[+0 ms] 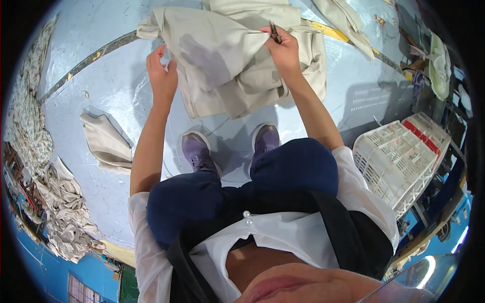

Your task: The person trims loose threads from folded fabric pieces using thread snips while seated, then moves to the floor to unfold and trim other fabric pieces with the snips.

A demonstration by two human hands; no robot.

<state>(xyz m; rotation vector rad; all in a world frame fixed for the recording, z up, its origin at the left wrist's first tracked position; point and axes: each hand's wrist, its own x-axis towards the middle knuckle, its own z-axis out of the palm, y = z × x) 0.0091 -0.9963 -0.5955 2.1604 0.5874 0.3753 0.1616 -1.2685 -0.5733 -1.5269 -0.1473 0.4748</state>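
A beige cloth (202, 43) is lifted in front of me over a pile of the same fabric (242, 96) on the floor. My right hand (284, 50) pinches the cloth's right edge between thumb and finger. In that same hand sits a small dark tool that looks like thread snips (275, 32), its far end pointing away from me. My left hand (162, 76) is just left of the cloth, fingers bent and apart, with nothing visible between them. Shadows of a hand fall across the raised fabric.
A separate beige piece (106, 141) lies on the grey-blue floor at left. Crumpled fabric (65, 207) heaps up along the far left. White plastic crates (394, 161) stand at right. Another beige strip (346, 25) is at the far right, over a yellow floor line (328, 30).
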